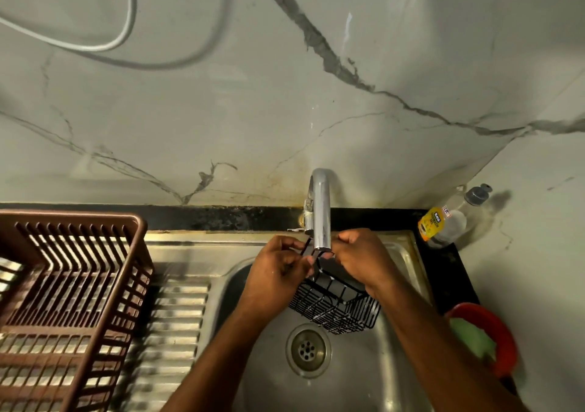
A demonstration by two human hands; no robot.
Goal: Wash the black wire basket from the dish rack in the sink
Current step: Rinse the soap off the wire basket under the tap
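Holding the black wire basket [335,308] over the sink [364,377] bowl, close under the tap [321,212] spout, probably so that water falls into it and drains straight down toward the drain [308,351]; no stream clearly visible. Left hand [273,274] with fingers curled, pinching a black hook part at the basket's top, just beside the spout. Right hand [364,259] curled over the basket's far upper edge, fingertips hidden, seemingly steadying it from the other side. Tilted, hanging below both hands, not touching the sink bottom as far as can be judged. Rectangular, made of thin black wires in a grid, with a solid dark band along the upper rim; small bright spots on the lower wires, maybe drops or foam. Brown dish rack [72,288] on the ribbed drainboard at the sink's left side, well apart. Soap bottle [443,221] at the far right corner.
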